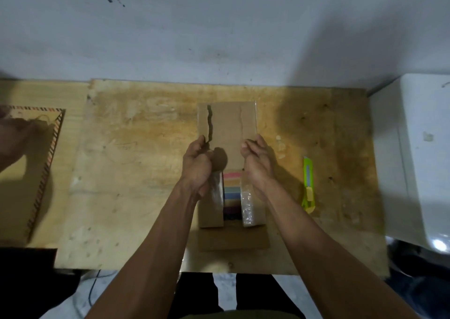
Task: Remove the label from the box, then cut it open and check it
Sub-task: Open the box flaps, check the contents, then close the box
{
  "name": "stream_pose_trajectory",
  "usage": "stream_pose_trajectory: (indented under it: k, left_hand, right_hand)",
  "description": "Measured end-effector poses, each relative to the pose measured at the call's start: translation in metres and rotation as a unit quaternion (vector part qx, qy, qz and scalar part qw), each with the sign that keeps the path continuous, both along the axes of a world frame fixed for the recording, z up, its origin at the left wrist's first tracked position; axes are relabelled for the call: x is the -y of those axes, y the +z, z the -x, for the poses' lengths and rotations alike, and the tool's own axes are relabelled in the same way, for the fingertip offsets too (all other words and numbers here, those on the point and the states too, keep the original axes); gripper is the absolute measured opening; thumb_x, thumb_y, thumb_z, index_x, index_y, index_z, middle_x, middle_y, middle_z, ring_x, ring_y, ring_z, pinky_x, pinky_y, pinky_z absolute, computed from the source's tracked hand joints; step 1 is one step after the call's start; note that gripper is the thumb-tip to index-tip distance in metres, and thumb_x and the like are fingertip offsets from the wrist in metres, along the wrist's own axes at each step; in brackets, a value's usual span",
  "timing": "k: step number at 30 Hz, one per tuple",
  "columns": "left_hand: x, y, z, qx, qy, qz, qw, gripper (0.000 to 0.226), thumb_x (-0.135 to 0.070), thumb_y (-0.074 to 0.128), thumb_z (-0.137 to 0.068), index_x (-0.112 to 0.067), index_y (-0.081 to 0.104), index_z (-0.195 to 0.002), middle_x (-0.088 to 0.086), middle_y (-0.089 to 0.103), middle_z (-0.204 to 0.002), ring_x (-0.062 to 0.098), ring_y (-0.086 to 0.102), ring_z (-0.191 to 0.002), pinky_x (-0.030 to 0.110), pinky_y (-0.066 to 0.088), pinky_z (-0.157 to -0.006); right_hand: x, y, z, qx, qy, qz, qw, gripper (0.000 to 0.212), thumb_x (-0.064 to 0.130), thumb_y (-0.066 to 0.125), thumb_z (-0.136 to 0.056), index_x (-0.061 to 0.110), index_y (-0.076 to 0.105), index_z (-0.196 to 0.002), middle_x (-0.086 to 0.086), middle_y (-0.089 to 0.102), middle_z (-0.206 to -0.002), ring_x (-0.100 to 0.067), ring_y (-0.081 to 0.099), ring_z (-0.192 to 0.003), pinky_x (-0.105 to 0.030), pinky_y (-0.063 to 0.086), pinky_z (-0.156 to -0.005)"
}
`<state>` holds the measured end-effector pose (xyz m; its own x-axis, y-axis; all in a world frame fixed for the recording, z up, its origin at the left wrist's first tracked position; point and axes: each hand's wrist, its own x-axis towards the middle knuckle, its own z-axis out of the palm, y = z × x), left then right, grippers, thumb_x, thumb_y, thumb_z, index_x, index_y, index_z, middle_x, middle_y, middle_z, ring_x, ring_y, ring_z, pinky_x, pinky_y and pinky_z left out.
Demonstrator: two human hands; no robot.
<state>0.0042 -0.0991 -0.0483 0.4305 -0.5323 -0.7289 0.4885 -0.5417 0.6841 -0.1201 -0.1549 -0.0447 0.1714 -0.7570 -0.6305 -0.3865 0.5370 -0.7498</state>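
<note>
A brown cardboard box lies open on the wooden table, its long far flap raised and folded back. Between the two side flaps, which carry clear tape, shows a stack of coloured layers: pink, yellow, green, blue and dark. My left hand grips the left edge of the far flap near its torn strip. On the flap's right edge is my right hand, fingers pinched shut on it. A near flap lies flat toward me. The green and yellow utility knife rests on the table right of the box.
A flat brown package with a striped border lies at the left, with another person's blurred hand over it. A white appliance stands at the table's right end. The wall runs along the far edge.
</note>
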Motion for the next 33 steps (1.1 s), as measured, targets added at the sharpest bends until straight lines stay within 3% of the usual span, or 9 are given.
stream_pose_trajectory:
  k: [3, 6, 10, 14, 18, 24, 26, 29, 33]
  left_hand:
    - [0.001, -0.001, -0.004, -0.010, -0.002, -0.012, 1.000, 0.058, 0.001, 0.050, -0.093, -0.020, 0.044, -0.147, 0.004, 0.052, -0.142, 0.026, 0.053, -0.127, 0.043, 0.044, -0.110]
    - [0.003, 0.000, -0.007, -0.012, -0.012, -0.027, 0.999, 0.060, -0.002, 0.050, -0.091, -0.019, 0.044, -0.147, 0.007, 0.053, -0.143, 0.027, 0.053, -0.127, 0.043, 0.044, -0.110]
    - [0.008, 0.005, -0.010, -0.015, -0.029, -0.034, 0.999, 0.057, -0.001, 0.047, -0.094, -0.015, 0.043, -0.148, 0.007, 0.055, -0.140, 0.025, 0.056, -0.123, 0.035, 0.049, -0.103]
    - [0.011, 0.010, -0.012, -0.024, -0.035, -0.050, 0.998, 0.057, 0.000, 0.044, -0.097, -0.015, 0.038, -0.151, 0.008, 0.054, -0.144, 0.022, 0.055, -0.124, 0.031, 0.050, -0.101]
    - [0.015, 0.016, -0.008, -0.031, -0.021, -0.041, 0.998, 0.054, 0.006, 0.040, -0.100, -0.009, 0.035, -0.151, -0.003, 0.063, -0.100, 0.007, 0.059, -0.084, 0.008, 0.049, -0.052]
    - [0.018, 0.015, -0.008, -0.022, -0.006, -0.050, 0.998, 0.045, 0.002, 0.042, -0.101, -0.012, 0.045, -0.143, 0.005, 0.062, -0.101, 0.014, 0.058, -0.076, 0.014, 0.048, -0.043]
    - [0.018, 0.015, -0.010, -0.033, 0.016, -0.052, 0.998, 0.041, 0.000, 0.044, -0.101, -0.015, 0.049, -0.139, 0.008, 0.061, -0.105, 0.015, 0.057, -0.073, 0.016, 0.047, -0.042]
    - [0.019, 0.016, -0.015, -0.042, 0.046, -0.050, 0.997, 0.021, -0.005, 0.048, -0.100, -0.015, 0.056, -0.117, 0.008, 0.060, -0.091, 0.015, 0.056, -0.066, 0.022, 0.048, -0.045]
    - [0.022, 0.016, -0.017, -0.009, 0.082, -0.060, 0.995, 0.021, -0.010, 0.045, -0.100, -0.019, 0.055, -0.116, 0.006, 0.058, -0.092, 0.015, 0.053, -0.067, 0.039, 0.053, -0.066]
  right_hand:
    - [0.009, 0.001, -0.001, -0.052, 0.071, -0.034, 0.996, 0.050, 0.035, 0.046, -0.102, 0.022, 0.037, -0.149, 0.016, 0.005, -0.164, -0.012, 0.019, -0.148, -0.035, 0.021, -0.121]
    - [0.017, 0.005, -0.001, -0.066, 0.079, -0.076, 0.992, 0.058, 0.043, 0.045, -0.100, 0.028, 0.027, -0.153, 0.017, 0.006, -0.163, -0.019, 0.012, -0.151, -0.045, 0.017, -0.123]
    - [0.018, 0.004, 0.000, -0.054, 0.055, -0.091, 0.993, 0.054, 0.039, 0.042, -0.102, 0.030, 0.026, -0.152, 0.019, 0.005, -0.163, -0.020, 0.013, -0.151, -0.047, 0.016, -0.123]
    - [0.014, 0.009, 0.003, -0.002, -0.001, -0.123, 0.992, 0.055, 0.035, 0.044, -0.102, 0.033, 0.022, -0.153, 0.018, 0.012, -0.162, -0.017, 0.023, -0.147, -0.047, 0.027, -0.118]
    - [0.006, 0.014, 0.002, 0.063, -0.072, -0.150, 0.984, 0.063, 0.034, 0.048, -0.101, 0.041, 0.014, -0.153, 0.012, 0.029, -0.158, -0.018, 0.033, -0.141, -0.052, 0.044, -0.103]
    - [0.005, 0.009, 0.005, 0.100, -0.131, -0.151, 0.975, 0.059, 0.035, 0.054, -0.098, 0.041, 0.026, -0.150, 0.008, 0.036, -0.154, -0.020, 0.036, -0.137, -0.057, 0.047, -0.094]
    - [0.004, 0.009, 0.006, 0.110, -0.146, -0.151, 0.971, 0.057, 0.035, 0.059, -0.096, 0.040, 0.034, -0.146, 0.008, 0.041, -0.150, -0.019, 0.039, -0.133, -0.056, 0.048, -0.090]
    - [0.005, 0.007, 0.011, 0.142, -0.173, -0.160, 0.961, 0.039, 0.035, 0.060, -0.092, 0.034, 0.055, -0.130, 0.006, 0.047, -0.139, -0.019, 0.041, -0.128, -0.062, 0.044, -0.092]
    - [0.006, 0.009, 0.016, 0.154, -0.204, -0.146, 0.956, 0.025, 0.036, 0.044, -0.102, 0.037, 0.059, -0.122, 0.010, 0.043, -0.138, -0.019, 0.045, -0.121, -0.068, 0.047, -0.088]
